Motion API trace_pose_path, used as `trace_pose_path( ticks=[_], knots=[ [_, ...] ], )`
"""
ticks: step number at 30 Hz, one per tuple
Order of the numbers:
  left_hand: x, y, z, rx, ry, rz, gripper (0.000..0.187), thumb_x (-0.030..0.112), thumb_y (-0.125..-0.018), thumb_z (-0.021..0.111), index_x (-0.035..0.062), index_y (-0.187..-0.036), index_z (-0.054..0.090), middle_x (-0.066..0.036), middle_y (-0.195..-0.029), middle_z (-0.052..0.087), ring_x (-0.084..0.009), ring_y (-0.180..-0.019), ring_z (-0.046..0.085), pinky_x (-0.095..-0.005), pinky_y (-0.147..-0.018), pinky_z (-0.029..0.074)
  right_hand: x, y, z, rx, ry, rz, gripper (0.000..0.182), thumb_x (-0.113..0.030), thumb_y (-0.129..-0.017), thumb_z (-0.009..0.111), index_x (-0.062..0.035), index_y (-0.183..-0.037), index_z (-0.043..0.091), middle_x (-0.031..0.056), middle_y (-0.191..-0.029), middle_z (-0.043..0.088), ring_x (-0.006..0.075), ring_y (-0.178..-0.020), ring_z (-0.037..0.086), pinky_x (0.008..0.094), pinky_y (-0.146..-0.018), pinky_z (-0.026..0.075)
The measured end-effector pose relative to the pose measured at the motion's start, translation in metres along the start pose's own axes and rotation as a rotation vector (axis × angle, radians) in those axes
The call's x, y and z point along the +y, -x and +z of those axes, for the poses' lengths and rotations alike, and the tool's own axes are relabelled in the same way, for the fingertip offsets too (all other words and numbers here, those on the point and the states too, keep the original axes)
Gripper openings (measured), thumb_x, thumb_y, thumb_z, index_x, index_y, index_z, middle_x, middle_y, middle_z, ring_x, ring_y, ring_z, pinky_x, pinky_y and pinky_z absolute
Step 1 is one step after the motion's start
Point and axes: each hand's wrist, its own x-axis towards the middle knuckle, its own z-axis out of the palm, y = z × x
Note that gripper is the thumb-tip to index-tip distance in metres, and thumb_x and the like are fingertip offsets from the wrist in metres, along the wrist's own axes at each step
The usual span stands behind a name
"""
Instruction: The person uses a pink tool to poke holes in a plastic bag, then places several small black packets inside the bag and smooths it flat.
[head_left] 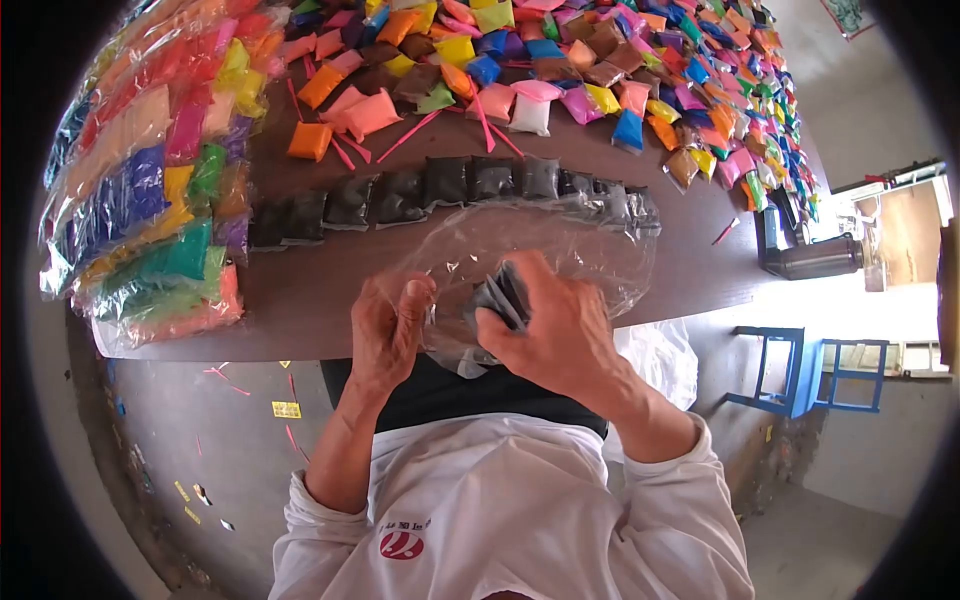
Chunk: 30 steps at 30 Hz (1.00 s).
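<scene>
Pinching black packets [491, 299] between fingers of right hand [565, 322] at clear bag [612, 258], likely to keep edges together. Steadying bag with left hand [388, 330], apparently against slipping; cannot tell left fingers' grip. Noting black row [446, 182] beyond on bench [700, 262], probably for easy reach.

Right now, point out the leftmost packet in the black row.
The black packet beside the coloured packets stacked at far left; its row's others lie further right.

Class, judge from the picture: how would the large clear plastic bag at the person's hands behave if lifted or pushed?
The large clear plastic bag is probably floppy, since its film wrinkles. The film itself looks light, being see-through. Its glossy surface may be slippery.
</scene>
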Motion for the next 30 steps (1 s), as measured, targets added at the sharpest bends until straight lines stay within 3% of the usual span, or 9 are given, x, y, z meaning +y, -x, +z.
trace_pose_path(
  ticks=[1, 4, 7, 13, 16, 19, 21, 22, 30],
  knots=[
    [0.000, 0.001, 0.000, 0.020, 0.028, 0.004, 0.034, 0.029, -0.104, 0.051, 0.0007, -0.093, 0.065, -0.010, -0.083, 0.063, -0.0237, -0.079, 0.059, -0.0334, -0.073, 0.046, 0.000, -0.003, 0.008, -0.003, 0.026, 0.017, 0.040, -0.024, -0.078, 0.069, -0.0012, -0.107, 0.053, 0.0186, -0.071, 0.066, 0.0404, -0.067, 0.066, 0.0485, -0.062, 0.052],
    [-0.005, 0.000, -0.002, 0.002, -0.022, 0.089, 0.044, 0.038, -0.105, 0.046, -0.0005, -0.097, 0.065, -0.004, -0.085, 0.063, -0.0112, -0.079, 0.055, -0.0260, -0.072, 0.044, 0.000, -0.008, 0.018, -0.086, -0.013, 0.054, 0.041, -0.026, -0.078, 0.069, -0.0007, -0.106, 0.053, 0.0199, -0.071, 0.067, 0.0413, -0.067, 0.066, 0.0510, -0.063, 0.051],
    [-0.007, 0.001, -0.002, 0.001, 0.052, 0.015, 0.035, 0.030, -0.105, 0.048, 0.0003, -0.095, 0.065, -0.011, -0.085, 0.064, -0.0251, -0.077, 0.058, -0.0340, -0.073, 0.045, -0.002, -0.008, 0.024, -0.113, -0.059, 0.045, 0.043, -0.027, -0.078, 0.070, -0.0003, -0.107, 0.053, 0.0203, -0.071, 0.067, 0.0416, -0.066, 0.066, 0.0507, -0.063, 0.051],
    [0.000, -0.002, -0.007, -0.046, -0.028, 0.040, 0.039, 0.033, -0.105, 0.044, 0.0013, -0.096, 0.066, -0.011, -0.086, 0.065, -0.0290, -0.082, 0.058, -0.0363, -0.081, 0.042, -0.006, -0.004, 0.042, -0.084, 0.046, 0.018, 0.054, -0.030, -0.079, 0.072, 0.0000, -0.118, 0.050, 0.0202, -0.073, 0.068, 0.0421, -0.067, 0.067, 0.0485, -0.066, 0.053],
    [-0.001, -0.004, -0.006, -0.007, -0.057, 0.135, 0.040, 0.033, -0.106, 0.044, 0.0008, -0.097, 0.066, -0.012, -0.087, 0.066, -0.0281, -0.083, 0.059, -0.0358, -0.080, 0.044, -0.005, -0.003, 0.037, -0.224, -0.133, 0.030, 0.059, -0.030, -0.079, 0.076, -0.0021, -0.124, 0.049, 0.0190, -0.078, 0.069, 0.0377, -0.073, 0.069, 0.0447, -0.068, 0.054],
    [-0.003, -0.001, -0.006, -0.005, 0.027, 0.014, 0.041, 0.034, -0.106, 0.044, 0.0003, -0.098, 0.066, -0.013, -0.089, 0.065, -0.0261, -0.083, 0.059, -0.0344, -0.079, 0.045, 0.002, -0.006, 0.026, -0.404, -0.365, 0.097, 0.065, -0.027, -0.078, 0.081, -0.0046, -0.129, 0.048, 0.0158, -0.086, 0.070, 0.0293, -0.080, 0.072, 0.0383, -0.073, 0.056],
    [-0.009, -0.001, -0.006, -0.013, 0.004, 0.043, 0.045, 0.036, -0.106, 0.041, -0.0011, -0.099, 0.065, -0.010, -0.091, 0.066, -0.0188, -0.084, 0.059, -0.0311, -0.078, 0.045, 0.010, -0.008, 0.025, -0.470, -0.421, 0.078, 0.065, -0.024, -0.078, 0.082, -0.0040, -0.130, 0.048, 0.0148, -0.087, 0.070, 0.0257, -0.083, 0.072, 0.0357, -0.076, 0.057],
    [-0.011, -0.002, -0.006, -0.019, -0.007, 0.059, 0.047, 0.037, -0.107, 0.040, -0.0018, -0.100, 0.065, -0.008, -0.092, 0.066, -0.0152, -0.084, 0.058, -0.0295, -0.077, 0.045, 0.011, -0.009, 0.025, -0.470, -0.417, 0.078, 0.063, -0.022, -0.079, 0.081, -0.0038, -0.130, 0.048, 0.0149, -0.087, 0.070, 0.0254, -0.083, 0.073, 0.0355, -0.076, 0.057],
    [-0.008, -0.005, -0.010, -0.056, 0.070, 0.053, 0.038, 0.034, -0.102, 0.051, -0.0003, -0.101, 0.066, -0.008, -0.093, 0.065, -0.0175, -0.088, 0.057, -0.0303, -0.080, 0.044, -0.001, -0.013, 0.021, -0.359, -0.151, 0.000, 0.049, -0.017, -0.076, 0.078, -0.0017, -0.116, 0.056, 0.0170, -0.080, 0.069, 0.0319, -0.077, 0.071, 0.0373, -0.069, 0.055]
  ],
)
